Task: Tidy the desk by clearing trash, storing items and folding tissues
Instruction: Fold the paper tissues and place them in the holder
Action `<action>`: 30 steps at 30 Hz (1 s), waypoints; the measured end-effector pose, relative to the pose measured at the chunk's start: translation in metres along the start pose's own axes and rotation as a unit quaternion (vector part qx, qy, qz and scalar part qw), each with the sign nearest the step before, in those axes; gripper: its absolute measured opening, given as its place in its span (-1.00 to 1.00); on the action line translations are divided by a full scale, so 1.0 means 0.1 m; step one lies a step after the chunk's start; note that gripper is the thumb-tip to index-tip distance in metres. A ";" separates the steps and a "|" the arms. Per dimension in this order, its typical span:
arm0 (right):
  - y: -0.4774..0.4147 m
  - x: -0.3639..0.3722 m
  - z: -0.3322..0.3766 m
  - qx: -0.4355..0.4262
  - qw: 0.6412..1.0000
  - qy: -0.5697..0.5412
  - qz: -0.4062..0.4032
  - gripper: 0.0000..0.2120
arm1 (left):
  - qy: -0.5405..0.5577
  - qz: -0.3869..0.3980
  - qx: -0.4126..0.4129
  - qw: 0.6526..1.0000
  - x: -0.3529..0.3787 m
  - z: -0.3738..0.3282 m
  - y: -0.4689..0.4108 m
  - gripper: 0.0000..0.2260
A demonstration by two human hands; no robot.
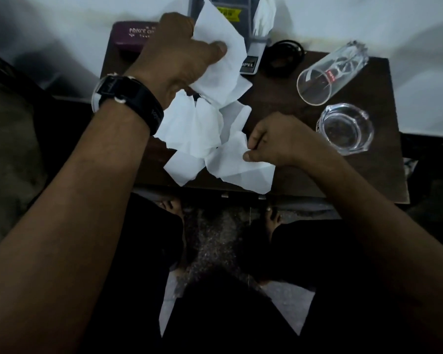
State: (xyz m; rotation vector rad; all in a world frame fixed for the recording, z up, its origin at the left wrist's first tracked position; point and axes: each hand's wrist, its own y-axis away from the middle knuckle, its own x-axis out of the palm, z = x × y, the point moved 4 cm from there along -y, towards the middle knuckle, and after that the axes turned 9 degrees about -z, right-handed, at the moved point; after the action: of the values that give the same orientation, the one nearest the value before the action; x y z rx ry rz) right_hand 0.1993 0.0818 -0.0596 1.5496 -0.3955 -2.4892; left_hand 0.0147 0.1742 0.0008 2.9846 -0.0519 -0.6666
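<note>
Two hands working a heap of crumpled tissues on a small dark desk

The desk [363, 175] stands against a pale wall, with white tissues [195, 129] heaped across its middle and down to the near edge. The left hand [182, 54], a black watch [128, 98] on its wrist, is curled round the upper sheet [220, 62] over the back of the desk, thumb pressed onto it. The right hand [274, 139] is closed almost to a fist, pinching the edge of the nearest sheet [241, 167]. To the right a glass [330, 72] lies on its side, near a clear ashtray [345, 129]; a maroon case [133, 34] sits back left, and a black cable [287, 54] lies at the back
</note>
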 end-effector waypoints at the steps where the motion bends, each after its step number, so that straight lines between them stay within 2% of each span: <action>1: -0.01 -0.03 0.00 0.011 1.000 -0.014 0.011 -0.85 | -0.010 -0.004 0.001 1.000 0.00 0.00 -0.01 -0.46; 4: -0.02 -0.25 -0.03 0.029 0.994 -0.102 0.011 -0.87 | -0.019 -0.006 0.000 1.000 0.00 -0.02 -0.01 -0.57; 6: 0.01 -0.46 -0.05 0.042 0.977 -0.211 0.000 -0.84 | -0.003 -0.001 -0.010 1.000 -0.01 -0.01 -0.01 -0.63; 9: 0.08 -0.71 -0.07 0.028 0.925 -0.379 -0.015 -0.78 | 0.028 0.012 -0.034 0.999 0.01 0.02 0.01 -0.73; 12: 0.12 -0.87 -0.03 -0.008 0.849 -0.527 -0.017 -0.66 | 0.079 0.017 -0.047 0.996 0.04 -0.01 0.04 -0.78; 15: 0.12 -0.92 0.03 -0.037 0.814 -0.580 -0.002 -0.54 | 0.131 0.080 -0.088 0.984 0.12 -0.05 0.12 -0.80; 18: 0.05 -0.92 0.03 -0.037 0.835 -0.548 -0.042 -0.52 | 0.182 0.154 -0.126 0.963 0.23 -0.09 0.18 -0.77; 21: -0.02 -0.95 0.00 -0.030 0.880 -0.456 -0.134 -0.57 | 0.206 0.154 -0.169 0.951 0.26 -0.16 0.21 -0.69; 24: -0.06 -0.98 -0.01 -0.034 0.902 -0.393 -0.177 -0.57 | 0.205 0.161 -0.175 0.950 0.27 -0.17 0.21 -0.55; 30: -0.08 -0.97 0.07 -0.027 0.893 -0.415 -0.173 -0.49 | 0.201 0.174 -0.148 0.952 0.31 -0.22 0.28 -0.73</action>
State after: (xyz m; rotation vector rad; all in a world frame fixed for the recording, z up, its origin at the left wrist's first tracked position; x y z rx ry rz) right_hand 0.2357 0.1183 0.0230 0.4661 -0.1469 -3.3151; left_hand 0.0519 0.1459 0.0102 2.6574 -0.4007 -0.0174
